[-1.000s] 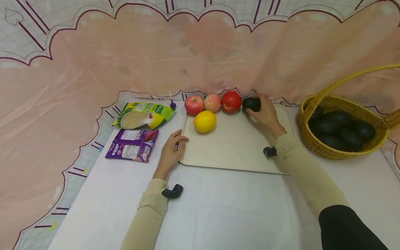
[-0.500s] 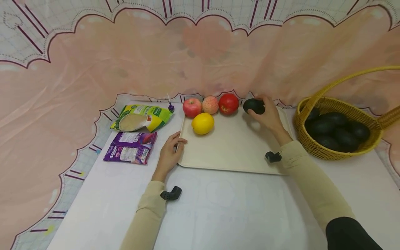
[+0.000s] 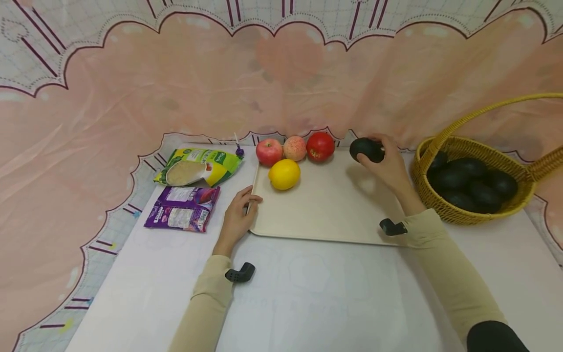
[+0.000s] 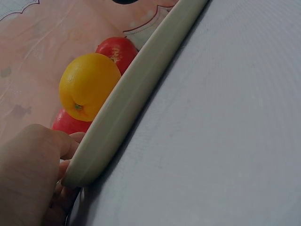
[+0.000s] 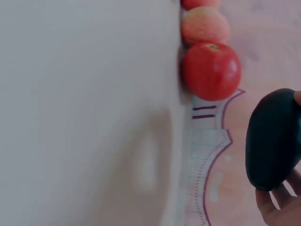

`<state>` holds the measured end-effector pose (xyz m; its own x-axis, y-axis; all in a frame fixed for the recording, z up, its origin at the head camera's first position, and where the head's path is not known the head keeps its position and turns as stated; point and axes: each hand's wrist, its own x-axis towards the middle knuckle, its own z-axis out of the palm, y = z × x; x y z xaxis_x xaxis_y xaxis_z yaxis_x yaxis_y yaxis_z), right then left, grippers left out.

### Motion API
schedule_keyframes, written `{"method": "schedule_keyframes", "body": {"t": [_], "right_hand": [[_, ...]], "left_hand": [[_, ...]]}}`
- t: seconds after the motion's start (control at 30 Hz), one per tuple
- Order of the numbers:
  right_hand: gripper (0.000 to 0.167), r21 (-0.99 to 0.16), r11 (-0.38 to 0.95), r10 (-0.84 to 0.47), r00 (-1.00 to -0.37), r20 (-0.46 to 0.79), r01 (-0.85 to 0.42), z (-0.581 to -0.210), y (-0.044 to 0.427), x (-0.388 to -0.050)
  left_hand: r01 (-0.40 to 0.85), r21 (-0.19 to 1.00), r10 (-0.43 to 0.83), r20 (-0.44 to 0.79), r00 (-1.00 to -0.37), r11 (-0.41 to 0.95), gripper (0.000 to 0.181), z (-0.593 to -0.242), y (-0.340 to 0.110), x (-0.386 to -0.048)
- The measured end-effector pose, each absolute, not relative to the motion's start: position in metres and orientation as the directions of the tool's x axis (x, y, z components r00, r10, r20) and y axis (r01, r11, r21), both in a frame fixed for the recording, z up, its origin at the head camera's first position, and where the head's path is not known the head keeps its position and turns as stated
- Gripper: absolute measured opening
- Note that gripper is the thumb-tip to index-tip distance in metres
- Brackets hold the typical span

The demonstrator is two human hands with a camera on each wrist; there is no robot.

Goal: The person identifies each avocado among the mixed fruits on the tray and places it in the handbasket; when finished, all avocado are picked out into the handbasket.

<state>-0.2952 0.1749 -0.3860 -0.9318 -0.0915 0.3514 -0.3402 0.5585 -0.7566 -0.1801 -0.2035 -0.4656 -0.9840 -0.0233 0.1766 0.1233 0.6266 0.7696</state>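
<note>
In the head view my right hand (image 3: 389,166) holds a dark green avocado (image 3: 366,149) above the far right part of the cream tray (image 3: 334,210). The right wrist view has the avocado (image 5: 272,141) at its right edge, with fingertips around it. My left hand (image 3: 237,220) grips the tray's left edge, fingers over the rim; some fingers are partly hidden in the left wrist view. A pink-red apple (image 3: 269,152), a peach (image 3: 294,148) and a round red fruit (image 3: 320,146) line the tray's far side. In front of them lies a yellow lemon-like fruit (image 3: 284,174).
A yellow woven basket (image 3: 420,183) with a tall handle stands right of the tray, holding several avocados (image 3: 472,168). Left of the tray lie a green-yellow packet (image 3: 220,164) and a purple packet (image 3: 182,208). A pink patterned cloth (image 3: 198,83) hangs behind the white table (image 3: 308,293).
My right hand has lifted the avocado off the tray beside the red fruit and carried it a little to the right. My left hand stays at the tray edge.
</note>
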Motion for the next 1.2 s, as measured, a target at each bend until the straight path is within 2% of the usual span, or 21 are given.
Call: {"method": "schedule_keyframes", "body": {"t": [0.47,0.83,1.2], "right_hand": [[0.056,-0.768,0.521,-0.036,-0.909,0.416,-0.373,-0.377,0.19,-0.265],[0.057,-0.8,0.459,0.019,-0.896,0.444,-0.387,-0.345,0.191,-0.22],[0.051,-0.809,0.473,0.074,-0.9,0.43,-0.348,-0.342,0.208,-0.204]], "left_hand": [[0.085,0.775,-0.03,0.133,-0.991,0.626,0.018,-0.462,-0.202,-0.18],[0.097,0.778,-0.028,0.146,-0.989,0.62,0.018,-0.463,-0.203,-0.18],[0.087,0.773,-0.03,0.135,-0.99,0.629,0.018,-0.463,-0.202,-0.181]]}}
